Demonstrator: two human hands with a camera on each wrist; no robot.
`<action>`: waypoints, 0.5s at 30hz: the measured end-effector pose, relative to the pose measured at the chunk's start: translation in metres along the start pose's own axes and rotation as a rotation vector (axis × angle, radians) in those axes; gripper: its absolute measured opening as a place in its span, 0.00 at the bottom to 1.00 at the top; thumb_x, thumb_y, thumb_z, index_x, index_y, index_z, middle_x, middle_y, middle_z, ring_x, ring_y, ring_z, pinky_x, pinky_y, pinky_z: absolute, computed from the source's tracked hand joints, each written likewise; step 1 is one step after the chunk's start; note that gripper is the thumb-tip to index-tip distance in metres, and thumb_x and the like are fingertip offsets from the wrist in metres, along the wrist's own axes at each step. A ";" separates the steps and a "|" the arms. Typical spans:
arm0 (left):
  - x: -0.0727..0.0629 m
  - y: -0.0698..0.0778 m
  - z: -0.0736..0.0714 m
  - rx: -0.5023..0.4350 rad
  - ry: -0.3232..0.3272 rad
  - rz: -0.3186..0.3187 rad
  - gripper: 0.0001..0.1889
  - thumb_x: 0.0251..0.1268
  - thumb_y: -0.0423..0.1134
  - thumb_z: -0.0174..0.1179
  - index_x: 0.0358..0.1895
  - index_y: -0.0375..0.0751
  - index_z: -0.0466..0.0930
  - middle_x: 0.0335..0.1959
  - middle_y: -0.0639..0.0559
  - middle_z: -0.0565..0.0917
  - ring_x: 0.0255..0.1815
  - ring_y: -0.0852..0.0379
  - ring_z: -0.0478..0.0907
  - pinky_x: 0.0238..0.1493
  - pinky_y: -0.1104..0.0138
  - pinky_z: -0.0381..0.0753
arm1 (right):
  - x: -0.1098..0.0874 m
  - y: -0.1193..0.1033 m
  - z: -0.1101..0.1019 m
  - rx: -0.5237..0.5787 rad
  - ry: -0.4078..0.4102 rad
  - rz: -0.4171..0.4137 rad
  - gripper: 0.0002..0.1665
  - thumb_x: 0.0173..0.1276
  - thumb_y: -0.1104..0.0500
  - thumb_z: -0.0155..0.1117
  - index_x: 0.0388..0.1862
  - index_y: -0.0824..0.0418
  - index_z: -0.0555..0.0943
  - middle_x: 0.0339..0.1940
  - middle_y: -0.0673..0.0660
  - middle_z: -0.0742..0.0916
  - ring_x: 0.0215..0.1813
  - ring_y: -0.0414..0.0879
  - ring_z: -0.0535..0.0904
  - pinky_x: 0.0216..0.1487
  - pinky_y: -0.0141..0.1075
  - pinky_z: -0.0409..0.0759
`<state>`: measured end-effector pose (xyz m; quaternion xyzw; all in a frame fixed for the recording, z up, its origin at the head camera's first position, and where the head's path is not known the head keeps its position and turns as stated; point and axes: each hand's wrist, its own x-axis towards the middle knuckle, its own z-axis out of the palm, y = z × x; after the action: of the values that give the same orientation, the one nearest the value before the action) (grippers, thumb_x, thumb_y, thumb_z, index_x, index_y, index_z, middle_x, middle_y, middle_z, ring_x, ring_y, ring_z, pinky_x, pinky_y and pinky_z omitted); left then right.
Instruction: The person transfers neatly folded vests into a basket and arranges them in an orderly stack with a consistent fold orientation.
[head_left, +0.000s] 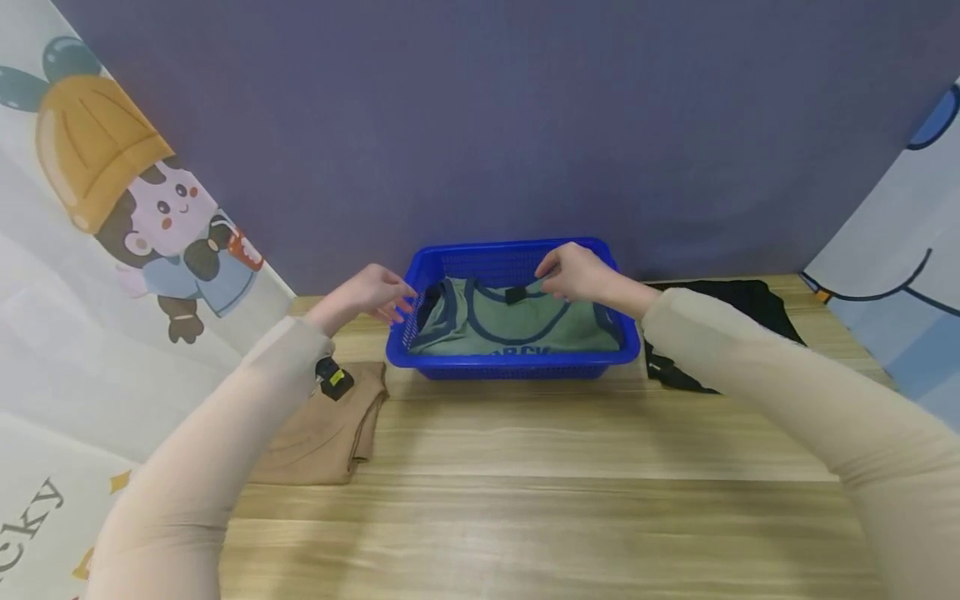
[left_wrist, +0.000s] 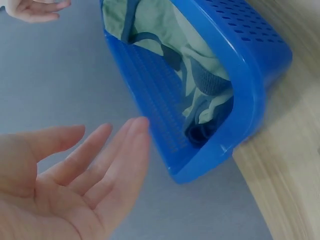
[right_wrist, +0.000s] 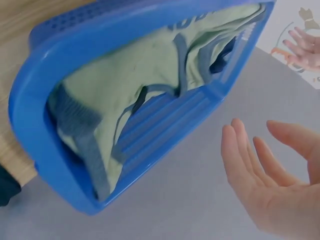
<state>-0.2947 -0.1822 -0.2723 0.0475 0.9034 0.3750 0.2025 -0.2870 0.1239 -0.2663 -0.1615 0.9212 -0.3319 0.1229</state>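
A green shirt with dark blue trim and lettering lies in a blue plastic basket. My left hand hovers by the basket's left end, its fingers loosely spread and holding nothing, as the left wrist view also shows. Over the right part of the basket is my right hand, relaxed; the right wrist view shows the fingers apart from the shirt, with nothing between them. A small dark tag shows at the shirt's neckline.
On the wooden table, brown folded cloth lies left of the basket, partly under my left arm. Black cloth lies to the right, partly behind my right sleeve. A dark grey panel rises behind the basket, with printed curtains on both sides.
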 end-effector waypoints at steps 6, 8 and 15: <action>-0.037 0.012 0.002 0.057 0.079 0.031 0.17 0.66 0.34 0.43 0.50 0.24 0.71 0.40 0.31 0.79 0.26 0.58 0.79 0.32 0.65 0.81 | -0.011 -0.009 0.015 0.066 -0.002 -0.011 0.16 0.61 0.65 0.55 0.49 0.66 0.75 0.41 0.65 0.81 0.35 0.49 0.79 0.29 0.34 0.78; -0.044 0.009 0.001 0.069 0.105 0.047 0.17 0.66 0.35 0.43 0.50 0.25 0.72 0.39 0.33 0.80 0.27 0.57 0.80 0.32 0.65 0.81 | -0.016 -0.011 0.020 0.086 -0.003 -0.025 0.16 0.61 0.66 0.54 0.49 0.66 0.75 0.41 0.65 0.81 0.35 0.49 0.79 0.30 0.33 0.78; -0.066 -0.003 0.002 0.025 0.167 0.073 0.16 0.65 0.33 0.43 0.48 0.23 0.72 0.34 0.38 0.82 0.26 0.58 0.79 0.33 0.62 0.81 | -0.033 -0.022 0.041 0.142 -0.021 -0.080 0.16 0.62 0.66 0.53 0.50 0.65 0.75 0.42 0.63 0.81 0.36 0.48 0.79 0.32 0.34 0.79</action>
<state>-0.2337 -0.1989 -0.2541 0.0514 0.9194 0.3734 0.1122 -0.2380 0.0972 -0.2787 -0.1926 0.8869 -0.3991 0.1304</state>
